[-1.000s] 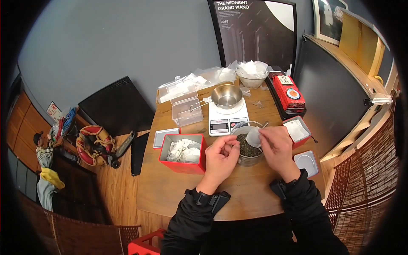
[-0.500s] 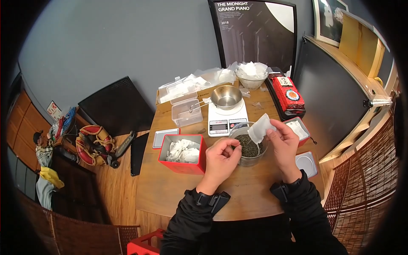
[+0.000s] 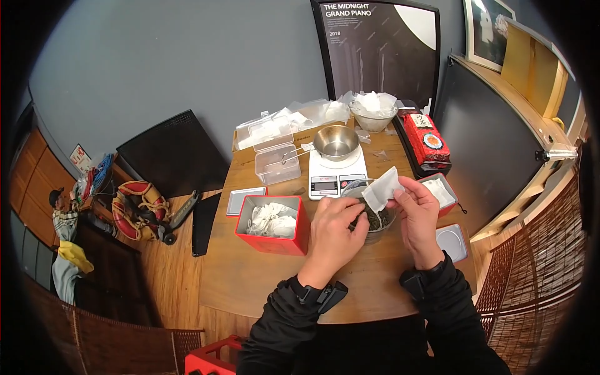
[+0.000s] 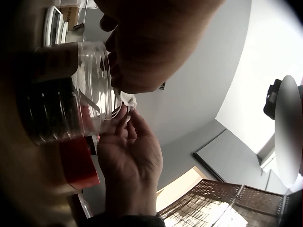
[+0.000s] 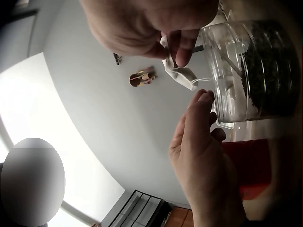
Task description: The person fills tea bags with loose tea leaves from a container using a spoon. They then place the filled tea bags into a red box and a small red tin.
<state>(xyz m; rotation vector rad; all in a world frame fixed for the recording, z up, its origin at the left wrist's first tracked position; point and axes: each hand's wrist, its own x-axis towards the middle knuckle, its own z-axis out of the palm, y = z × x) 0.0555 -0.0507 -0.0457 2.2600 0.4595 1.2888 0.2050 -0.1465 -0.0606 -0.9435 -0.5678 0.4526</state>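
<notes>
My right hand (image 3: 420, 219) pinches a small white tea bag (image 3: 381, 190) between thumb and fingers, over the jar. In the right wrist view a thin string hangs off the tea bag (image 5: 183, 78) towards the jar's mouth. My left hand (image 3: 337, 236) is at the jar's left rim, its fingers loosely bent and their tips close below the bag, with nothing seen in them. The clear ribbed jar (image 5: 226, 105) holds dark dried leaves (image 5: 272, 71), and a thin handle slants inside it.
Left of the jar stands a red tin (image 3: 275, 244) of white bags; another red tin (image 3: 445, 203) stands right. Behind are a kitchen scale (image 3: 325, 186) bearing a steel pan (image 3: 337, 150), a clear plastic box (image 3: 278, 167), a glass bowl (image 3: 374, 122) and a red package (image 3: 428, 137).
My right hand has raised the tea bag from low over the leaves to above the rim. My left hand has moved up and right, across the jar's mouth towards the bag.
</notes>
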